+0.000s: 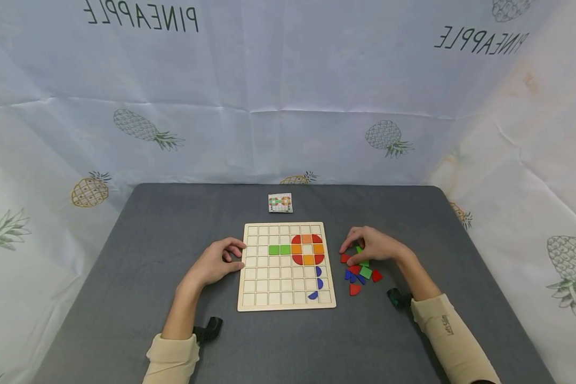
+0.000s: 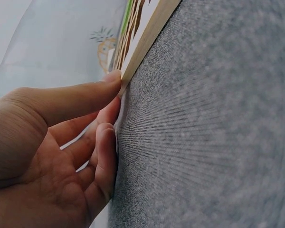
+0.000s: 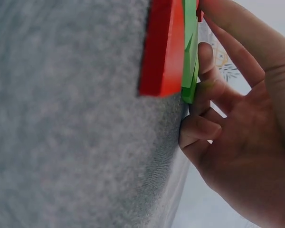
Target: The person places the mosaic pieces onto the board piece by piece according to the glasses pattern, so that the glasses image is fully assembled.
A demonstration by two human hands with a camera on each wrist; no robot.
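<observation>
A square wooden grid board [image 1: 269, 285] lies on the table. My left hand [image 1: 219, 260] rests thumb and fingertips against its left edge; in the left wrist view the thumb [image 2: 85, 97] touches the rim. On the board, red quarter-circles and orange squares form a ring [image 1: 307, 239], two green squares [image 1: 279, 249] sit to its left, and blue half-circles [image 1: 319, 284] lie below. Right of the board, my right hand [image 1: 376, 244] is over loose pieces, thumb and index finger on either side of a small red piece [image 1: 344, 258]. Green pieces [image 3: 190, 61] lie partly under this hand.
Several loose red, blue and green pieces [image 1: 366, 272] lie close together beside the board's right edge. A small pattern card [image 1: 280, 203] lies behind the board. The grey table [image 1: 187, 213] meets a pineapple-printed cloth [image 1: 249, 144] at the back.
</observation>
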